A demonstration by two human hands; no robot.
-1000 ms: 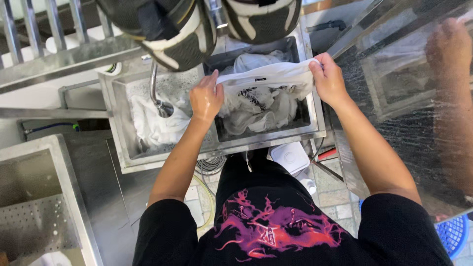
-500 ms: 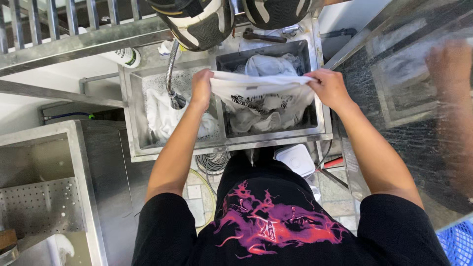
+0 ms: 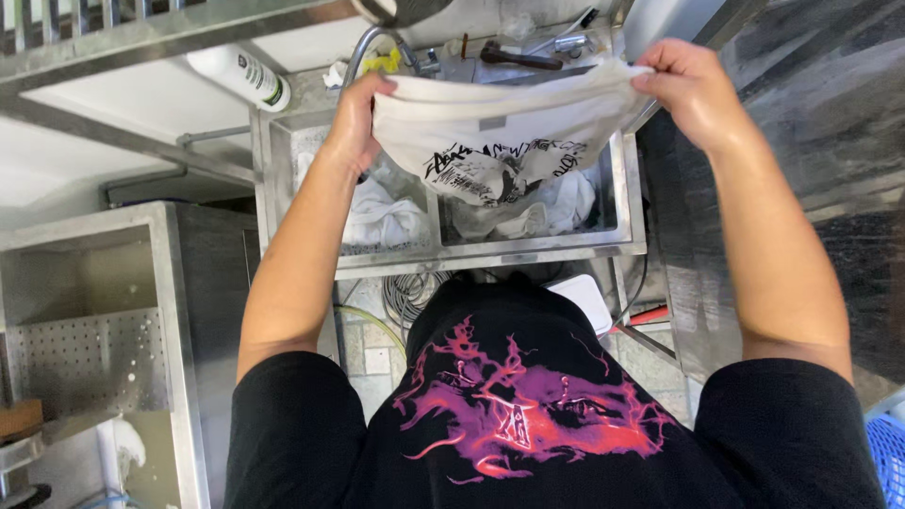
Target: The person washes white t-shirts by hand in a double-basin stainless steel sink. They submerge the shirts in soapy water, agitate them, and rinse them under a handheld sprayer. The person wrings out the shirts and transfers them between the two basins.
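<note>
The white garment [image 3: 500, 127] with a black graphic print is held stretched out above the double steel sink [image 3: 528, 253], its upper edge pulled taut between the two hands and its body sagging toward the right-hand basin. The left hand [image 3: 353, 118] has its grip closed on the garment's left end, fingers curled over the cloth. The right hand [image 3: 693, 90] has its grip closed on the right end, pinching the edge at the far side (thumb side hidden by the cloth). The garment thus hangs between and slightly below both grips, clear of the heap beneath it.

In the right basin lies more white laundry [image 3: 556, 207]; a further white bundle [image 3: 382, 217] sits in the left basin. A curved faucet [image 3: 363, 47] rises behind the left hand. A white bottle with a green band [image 3: 240, 77] lies on the ledge to the left of the sink. Further left stands a steel cabinet with a perforated panel [image 3: 90, 358]. Coiled hose [image 3: 410, 292] shows under the sink. The person wears a black shirt with a purple print [image 3: 528, 415].
</note>
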